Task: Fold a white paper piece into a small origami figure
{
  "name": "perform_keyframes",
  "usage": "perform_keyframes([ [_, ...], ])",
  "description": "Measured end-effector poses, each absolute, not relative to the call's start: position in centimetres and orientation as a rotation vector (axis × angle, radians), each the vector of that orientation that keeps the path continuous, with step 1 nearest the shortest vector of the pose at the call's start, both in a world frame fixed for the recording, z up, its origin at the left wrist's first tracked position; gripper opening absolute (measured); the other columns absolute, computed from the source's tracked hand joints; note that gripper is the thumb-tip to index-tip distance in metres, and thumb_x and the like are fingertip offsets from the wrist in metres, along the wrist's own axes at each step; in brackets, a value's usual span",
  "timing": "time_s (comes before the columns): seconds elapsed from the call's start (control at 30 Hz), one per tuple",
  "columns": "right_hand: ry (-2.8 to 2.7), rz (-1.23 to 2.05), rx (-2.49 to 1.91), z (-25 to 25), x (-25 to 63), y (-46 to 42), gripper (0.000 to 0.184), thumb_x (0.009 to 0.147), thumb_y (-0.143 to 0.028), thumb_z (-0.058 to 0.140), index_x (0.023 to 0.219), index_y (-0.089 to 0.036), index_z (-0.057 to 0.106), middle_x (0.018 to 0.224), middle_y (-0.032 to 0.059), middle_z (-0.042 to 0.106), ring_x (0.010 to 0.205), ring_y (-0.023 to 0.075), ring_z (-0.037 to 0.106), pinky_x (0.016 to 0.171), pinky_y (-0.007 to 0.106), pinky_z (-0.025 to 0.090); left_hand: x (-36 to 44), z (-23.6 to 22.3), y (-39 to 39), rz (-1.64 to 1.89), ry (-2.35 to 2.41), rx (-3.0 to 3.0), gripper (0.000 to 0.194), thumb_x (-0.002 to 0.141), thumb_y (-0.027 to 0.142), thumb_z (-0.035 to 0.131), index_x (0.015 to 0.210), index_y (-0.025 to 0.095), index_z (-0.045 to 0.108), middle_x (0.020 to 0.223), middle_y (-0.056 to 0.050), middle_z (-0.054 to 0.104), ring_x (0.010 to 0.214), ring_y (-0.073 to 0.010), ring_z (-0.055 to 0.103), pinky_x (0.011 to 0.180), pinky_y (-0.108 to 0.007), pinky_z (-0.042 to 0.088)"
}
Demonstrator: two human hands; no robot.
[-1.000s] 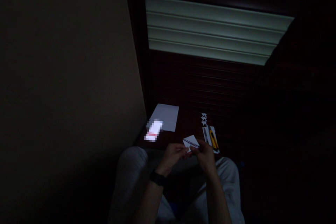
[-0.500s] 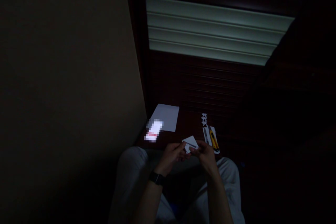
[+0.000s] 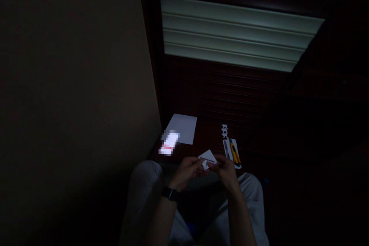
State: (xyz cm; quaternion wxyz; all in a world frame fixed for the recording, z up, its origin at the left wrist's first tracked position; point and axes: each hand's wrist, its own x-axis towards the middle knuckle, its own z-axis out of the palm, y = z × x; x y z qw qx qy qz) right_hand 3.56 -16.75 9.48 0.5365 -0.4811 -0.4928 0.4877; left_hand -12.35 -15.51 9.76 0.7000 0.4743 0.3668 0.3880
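A small folded white paper (image 3: 208, 156) is held up between both hands above my lap, its pointed corner facing away from me. My left hand (image 3: 188, 170), with a dark watch on its wrist, is closed on the paper's left and lower side. From the right, my right hand (image 3: 225, 170) pinches it, thumb on the near folds. Some of the fingers beneath the paper are hidden, and the dim light blurs the finer creases.
On the dark tabletop lie a white sheet (image 3: 184, 128), a glowing pixelated phone (image 3: 170, 144) and several small white folded paper shapes (image 3: 224, 130). A yellow-handled cutter (image 3: 235, 153) and a pen (image 3: 226, 148) rest on paper pieces (image 3: 237, 147) at right. A wall (image 3: 86, 65) stands left.
The folded paper has turned slightly between my fingers, its point shifting a little left. My left hand and wrist have moved slightly left; the things on the table stay put.
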Motion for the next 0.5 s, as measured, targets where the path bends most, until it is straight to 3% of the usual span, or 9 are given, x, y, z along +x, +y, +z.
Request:
perform_keyframes([
  [0.2, -1.165, 1.139, -1.154, 8.7, 3.9, -16.4, 0.036, 0.063, -0.035, 0.069, 0.091, -0.014, 0.061, 0.066, 0.0039, 0.064, 0.057, 0.0183, 0.060, 0.056, 0.029, 0.046, -12.1, 10.3, -15.5, 0.875, 0.828, 1.082, 0.036, 0.077, 0.044, 0.053, 0.082, 0.010, 0.062, 0.073, -0.011, 0.066, 0.067, -0.0174, 0.063, 0.058, -0.024, 0.043],
  [0.33, -1.120, 1.071, -1.170, 9.1, 3.6, -16.4, 0.046, 0.064, -0.034, 0.069, 0.104, -0.016, 0.054, 0.061, -0.0003, 0.060, 0.054, 0.0166, 0.058, 0.055, 0.029, 0.046, -11.9, 10.4, -15.4, 0.902, 0.825, 1.024, 0.037, 0.075, 0.045, 0.054, 0.087, 0.011, 0.061, 0.072, -0.010, 0.065, 0.068, -0.0176, 0.063, 0.059, -0.025, 0.045],
  [0.4, -1.091, 0.968, -1.185, 9.6, 3.1, -16.5, 0.046, 0.067, -0.034, 0.065, 0.108, -0.019, 0.050, 0.068, 0.0005, 0.060, 0.060, 0.0168, 0.058, 0.057, 0.028, 0.047, -11.7, 10.2, -15.3, 0.956, 0.847, 0.956, 0.036, 0.074, 0.045, 0.056, 0.085, 0.011, 0.061, 0.072, -0.010, 0.064, 0.067, -0.0175, 0.063, 0.060, -0.026, 0.046],
  [0.5, -1.100, 0.688, -1.285, 10.3, 2.2, -16.7, 0.033, 0.071, -0.036, 0.060, 0.099, -0.020, 0.054, 0.082, 0.0041, 0.061, 0.073, 0.0180, 0.058, 0.066, 0.029, 0.046, -11.3, 9.8, -15.0, 1.079, 0.903, 0.846, 0.037, 0.071, 0.046, 0.060, 0.083, 0.011, 0.061, 0.074, -0.009, 0.063, 0.069, -0.0169, 0.062, 0.064, -0.028, 0.048],
])
